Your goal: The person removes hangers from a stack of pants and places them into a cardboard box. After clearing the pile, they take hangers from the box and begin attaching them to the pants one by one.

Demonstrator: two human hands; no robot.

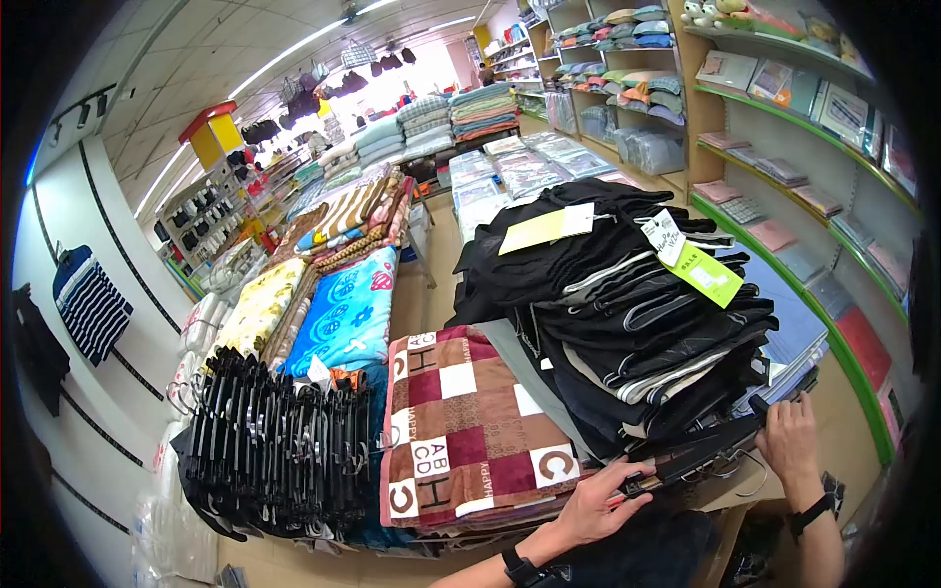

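Both hands grip one black hanger [701, 453], axis running 8 to 2 o'clock: left hand [598, 505] apparently pinching, right hand [789, 436] closed.

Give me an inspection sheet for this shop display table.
Surface: display table, covered in folded goods; checked maroon lettered blanket in front.
Job's things: black plastic clip hanger, under tall stack of dark folded garments.
Clutter: row of black hangers, blue floral blanket, yellow and green tags.
Hands: left hand and right hand each hold a hanger end.
Cables: nothing seen.
Surroundings: green-edged shelves of packaged textiles.
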